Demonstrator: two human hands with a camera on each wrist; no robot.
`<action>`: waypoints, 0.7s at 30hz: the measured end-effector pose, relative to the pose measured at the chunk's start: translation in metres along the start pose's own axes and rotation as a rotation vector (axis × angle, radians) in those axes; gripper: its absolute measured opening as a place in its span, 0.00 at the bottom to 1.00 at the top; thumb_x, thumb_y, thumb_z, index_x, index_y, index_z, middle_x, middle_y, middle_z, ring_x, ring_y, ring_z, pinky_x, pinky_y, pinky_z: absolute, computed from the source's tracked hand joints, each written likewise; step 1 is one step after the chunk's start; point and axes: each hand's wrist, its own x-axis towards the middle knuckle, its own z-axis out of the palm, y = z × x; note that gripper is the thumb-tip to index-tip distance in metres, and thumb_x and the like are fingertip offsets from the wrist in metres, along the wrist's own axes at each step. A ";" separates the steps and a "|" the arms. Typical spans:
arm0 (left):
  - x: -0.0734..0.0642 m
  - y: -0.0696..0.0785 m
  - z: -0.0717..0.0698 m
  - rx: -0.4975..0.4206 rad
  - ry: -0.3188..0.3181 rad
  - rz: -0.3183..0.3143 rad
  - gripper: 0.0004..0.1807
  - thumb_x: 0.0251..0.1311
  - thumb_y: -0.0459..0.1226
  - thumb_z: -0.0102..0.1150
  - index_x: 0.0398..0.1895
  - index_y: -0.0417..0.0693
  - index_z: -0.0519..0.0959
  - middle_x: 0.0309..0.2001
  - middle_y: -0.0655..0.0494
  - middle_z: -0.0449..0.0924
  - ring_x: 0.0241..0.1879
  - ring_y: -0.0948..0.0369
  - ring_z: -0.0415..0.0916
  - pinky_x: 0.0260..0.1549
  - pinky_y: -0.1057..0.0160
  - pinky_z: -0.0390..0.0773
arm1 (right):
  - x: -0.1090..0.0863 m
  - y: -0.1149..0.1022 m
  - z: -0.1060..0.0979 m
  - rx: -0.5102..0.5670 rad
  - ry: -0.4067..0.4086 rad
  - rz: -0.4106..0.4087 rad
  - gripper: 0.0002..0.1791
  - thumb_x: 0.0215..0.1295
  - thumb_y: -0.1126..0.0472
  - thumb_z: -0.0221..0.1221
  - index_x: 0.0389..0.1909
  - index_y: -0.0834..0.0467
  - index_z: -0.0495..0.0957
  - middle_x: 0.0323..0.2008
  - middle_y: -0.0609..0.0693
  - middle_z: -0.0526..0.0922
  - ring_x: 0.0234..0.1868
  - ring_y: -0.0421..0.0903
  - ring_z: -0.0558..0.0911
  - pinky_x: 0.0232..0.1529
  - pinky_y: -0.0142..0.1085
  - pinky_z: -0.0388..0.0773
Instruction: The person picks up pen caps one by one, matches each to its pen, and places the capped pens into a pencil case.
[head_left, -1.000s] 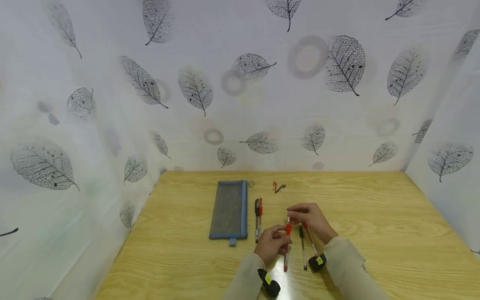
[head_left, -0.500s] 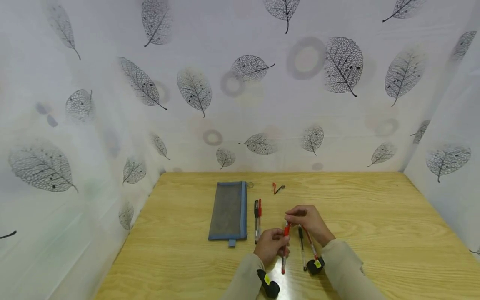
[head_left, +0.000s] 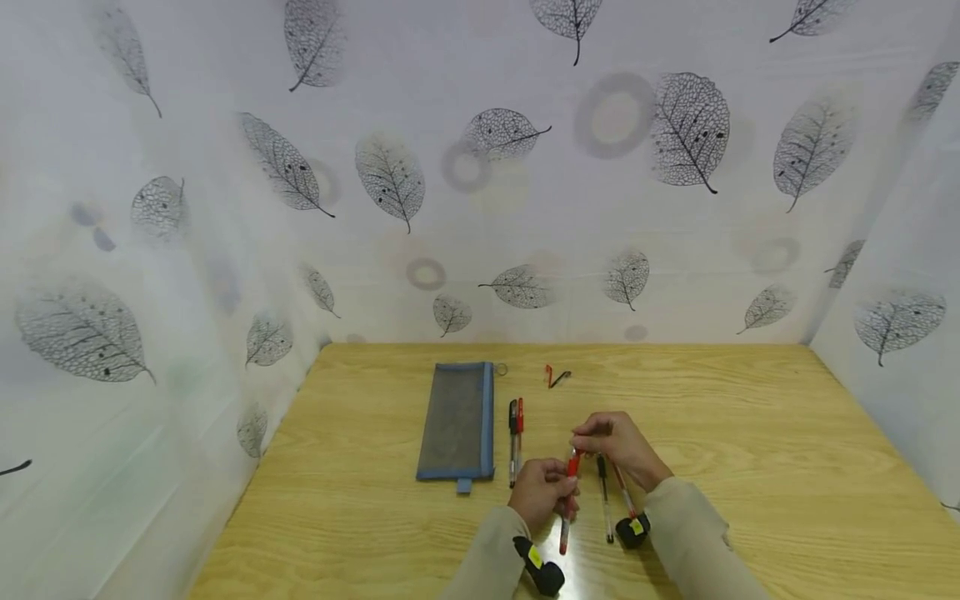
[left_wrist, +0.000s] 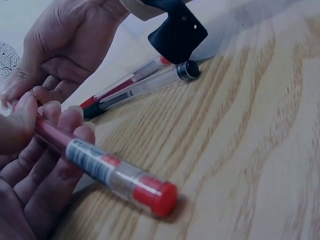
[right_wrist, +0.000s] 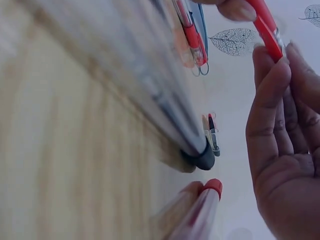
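My left hand (head_left: 542, 493) grips a red gel pen (head_left: 568, 500) by its barrel, thumb on top. In the left wrist view the pen's red end plug (left_wrist: 161, 196) points toward the camera, past a barcode label. My right hand (head_left: 618, 446) pinches the pen's far end between thumb and fingertips. There, in the right wrist view, a red clip (right_wrist: 270, 41) of what looks like a clear cap shows at the fingertips, beside the silver tip. Under my right hand lie a black pen (head_left: 605, 500) and another red pen (head_left: 624, 492) on the table.
A grey mesh pouch (head_left: 455, 423) with blue edging lies to the left. Beside it are a capped black pen (head_left: 513, 442) and a capped red pen (head_left: 521, 417). Small red and black pen caps (head_left: 557, 377) lie farther back on the wooden table (head_left: 750, 433). A leaf-print curtain surrounds it.
The held red pen has tilted a little, its lower end swinging left and toward me. My right hand has come slightly lower with the pen's upper end.
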 end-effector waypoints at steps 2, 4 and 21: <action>0.000 0.001 0.000 -0.004 0.010 -0.008 0.04 0.62 0.25 0.56 0.37 0.30 0.78 0.23 0.55 0.79 0.18 0.65 0.75 0.20 0.66 0.79 | 0.002 0.001 -0.001 0.007 -0.025 -0.004 0.07 0.60 0.69 0.64 0.33 0.71 0.79 0.33 0.52 0.84 0.32 0.41 0.81 0.34 0.36 0.81; -0.001 0.001 0.001 -0.010 0.023 -0.016 0.03 0.62 0.24 0.56 0.36 0.31 0.78 0.23 0.54 0.79 0.18 0.64 0.75 0.20 0.66 0.79 | 0.003 0.002 -0.001 0.018 -0.046 -0.004 0.02 0.60 0.70 0.63 0.30 0.66 0.80 0.33 0.51 0.83 0.32 0.41 0.81 0.34 0.35 0.81; -0.002 0.004 0.000 -0.042 0.076 -0.023 0.05 0.58 0.20 0.57 0.30 0.34 0.76 0.21 0.51 0.79 0.16 0.63 0.76 0.17 0.64 0.80 | 0.011 0.008 -0.005 0.071 -0.171 0.045 0.11 0.60 0.66 0.65 0.33 0.71 0.76 0.32 0.49 0.82 0.32 0.41 0.81 0.35 0.35 0.81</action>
